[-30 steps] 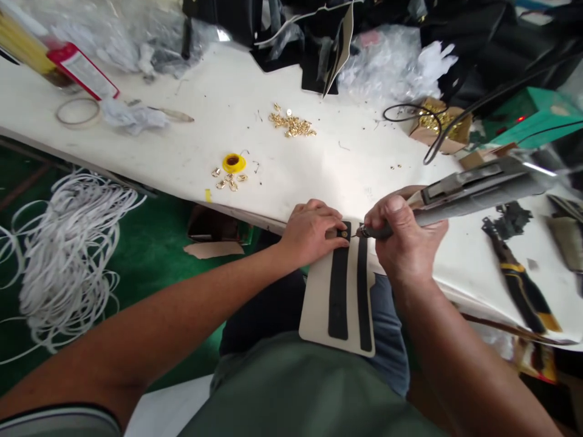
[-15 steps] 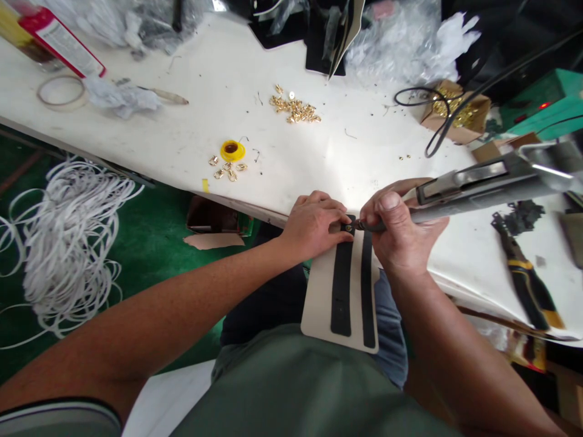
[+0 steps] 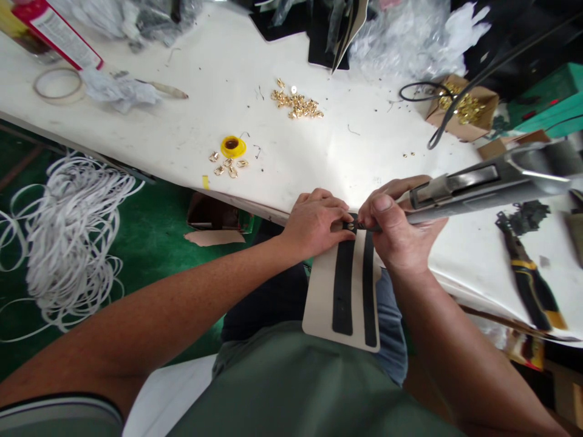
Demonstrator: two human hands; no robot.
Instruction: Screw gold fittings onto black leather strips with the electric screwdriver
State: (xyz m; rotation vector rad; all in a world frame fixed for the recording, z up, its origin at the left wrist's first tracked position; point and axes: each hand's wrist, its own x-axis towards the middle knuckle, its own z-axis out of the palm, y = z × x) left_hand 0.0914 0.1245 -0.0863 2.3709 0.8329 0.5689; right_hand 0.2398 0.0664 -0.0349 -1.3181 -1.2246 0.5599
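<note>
My right hand (image 3: 401,224) is wrapped around a grey power screwdriver (image 3: 483,185) with a long metal lever along its body. The tool's tip (image 3: 364,226) meets a small metal fitting (image 3: 351,225) at the top end of a black strap (image 3: 345,285). Thumb and fingers of my left hand (image 3: 316,224) are closed about that strap end, close beside the tip, hiding part of it. Under the strap lies a beige panel (image 3: 319,303) with rounded corners, reaching over my lap from the table edge. A second black strip (image 3: 370,297) runs along its right side.
Gold hardware (image 3: 303,106) is heaped on the white table (image 3: 182,130), with several gold clasps (image 3: 228,167) by a yellow ring (image 3: 233,146). Yellow-black pliers (image 3: 531,279) lie right. A cord (image 3: 460,97) crosses near a box of brass parts (image 3: 473,112). White cord (image 3: 77,243) is piled left.
The view has shifted slightly, and the screwdriver's rear end has swung a little. Both hands keep their places at the strap end, with the tip still against the fitting.
</note>
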